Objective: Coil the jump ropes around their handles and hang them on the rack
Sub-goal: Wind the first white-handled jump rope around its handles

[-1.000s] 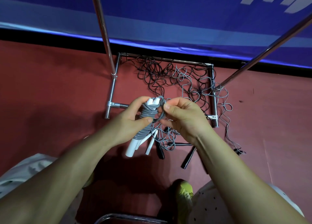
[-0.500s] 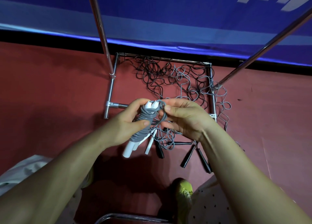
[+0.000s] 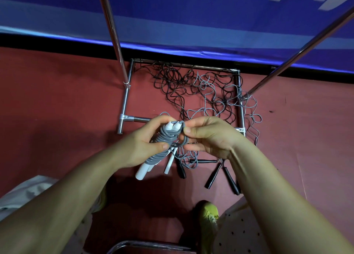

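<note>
At nine o'clock lies the red floor [image 3: 47,110], and a pale cloth [image 3: 28,192] shows at the lower left edge. The chrome rack [image 3: 125,100] stands on the floor toward eleven o'clock, its left upright rising to the top edge and its base frame running across to one o'clock.

Just left of centre, the left hand [image 3: 141,146] is wrapped round a grey jump rope [image 3: 162,144] already coiled many turns about its two white handles [image 3: 142,172]; the thumb presses on the coils and the handles' lower ends stick out below the hand toward seven o'clock. The tops of the handles show at the fingertips.

Just right of centre, the right hand [image 3: 208,137] pinches the last loop of the grey cord between thumb and forefinger, right beside the handle tops, with the other fingers curled beneath.

Behind the hands, toward twelve and one o'clock, a tangle of loose ropes [image 3: 193,89], black and grey, is spread over the floor inside the rack's base and spills over its right rail. Their black handles [image 3: 228,175] lie at five o'clock, with one more white handle [image 3: 169,164] near centre.

A yellow-green shoe [image 3: 209,213] sits at six o'clock, and a blue banner [image 3: 191,20] crosses the top
</note>
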Available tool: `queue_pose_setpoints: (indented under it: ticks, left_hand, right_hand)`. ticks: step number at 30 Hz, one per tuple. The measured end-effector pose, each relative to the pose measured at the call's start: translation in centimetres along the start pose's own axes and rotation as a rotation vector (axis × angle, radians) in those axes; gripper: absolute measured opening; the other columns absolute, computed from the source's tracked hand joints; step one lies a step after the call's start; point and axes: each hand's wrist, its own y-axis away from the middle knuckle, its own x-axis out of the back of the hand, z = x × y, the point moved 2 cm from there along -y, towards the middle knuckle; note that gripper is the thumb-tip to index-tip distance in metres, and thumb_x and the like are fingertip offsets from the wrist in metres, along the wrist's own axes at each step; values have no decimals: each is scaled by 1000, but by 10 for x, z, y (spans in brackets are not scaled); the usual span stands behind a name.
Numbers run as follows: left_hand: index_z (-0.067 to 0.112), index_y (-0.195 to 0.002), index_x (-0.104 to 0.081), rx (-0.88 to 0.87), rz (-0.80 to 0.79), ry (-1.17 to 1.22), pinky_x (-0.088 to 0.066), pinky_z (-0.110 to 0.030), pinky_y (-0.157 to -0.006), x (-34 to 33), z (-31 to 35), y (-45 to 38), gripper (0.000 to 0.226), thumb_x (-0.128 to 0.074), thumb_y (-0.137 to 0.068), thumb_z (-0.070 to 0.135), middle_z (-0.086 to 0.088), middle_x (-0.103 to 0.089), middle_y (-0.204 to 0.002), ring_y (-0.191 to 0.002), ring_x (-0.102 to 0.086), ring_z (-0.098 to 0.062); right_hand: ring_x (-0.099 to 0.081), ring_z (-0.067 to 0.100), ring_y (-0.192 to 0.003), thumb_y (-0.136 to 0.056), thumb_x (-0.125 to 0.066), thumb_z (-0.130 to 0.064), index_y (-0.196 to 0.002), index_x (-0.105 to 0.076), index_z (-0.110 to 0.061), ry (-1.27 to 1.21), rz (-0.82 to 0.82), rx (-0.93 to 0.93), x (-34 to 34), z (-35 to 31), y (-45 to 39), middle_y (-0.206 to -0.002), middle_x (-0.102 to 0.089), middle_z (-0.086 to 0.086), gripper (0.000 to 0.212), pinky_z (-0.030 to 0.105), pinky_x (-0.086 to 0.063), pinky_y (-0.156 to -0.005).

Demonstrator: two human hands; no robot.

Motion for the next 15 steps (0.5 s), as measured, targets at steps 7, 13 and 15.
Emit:
queue_pose_setpoints:
  ticks: [7, 13, 15]
  left_hand:
    - [42, -123, -45, 40, -64, 35, -40, -22, -97, -3, 4, 1, 60, -57, -76, 8, 20, -59, -112, -108, -52, -1]
    - [33, -125, -44, 60, -109, 111, -41, -21, -98, -5, 6, 4, 59, -55, -76, 2, 20, -59, -111, -107, -52, -2]
    - [31, -125, -44, 60, -98, 142, -41, -20, -97, -5, 8, 3, 59, -55, -76, 1, 17, -60, -113, -107, -53, -3]
  right_hand:
    - [-69, 9, -71, -85, -59, -6, -94, -69, -10, 63, -48, 2, 4, 3, 2, -76, -71, 3, 14, 24, -57, -70]
    - [-67, 13, -77, -71, -65, -16, -89, -71, -13, 141, -57, 17, 4, 5, 1, -78, -71, 3, 20, 32, -52, -88]
    - [-67, 12, -74, -79, -63, -9, -93, -69, -9, 117, -58, 41, 2, 4, 1, -79, -70, 3, 15, 30, -52, -87]
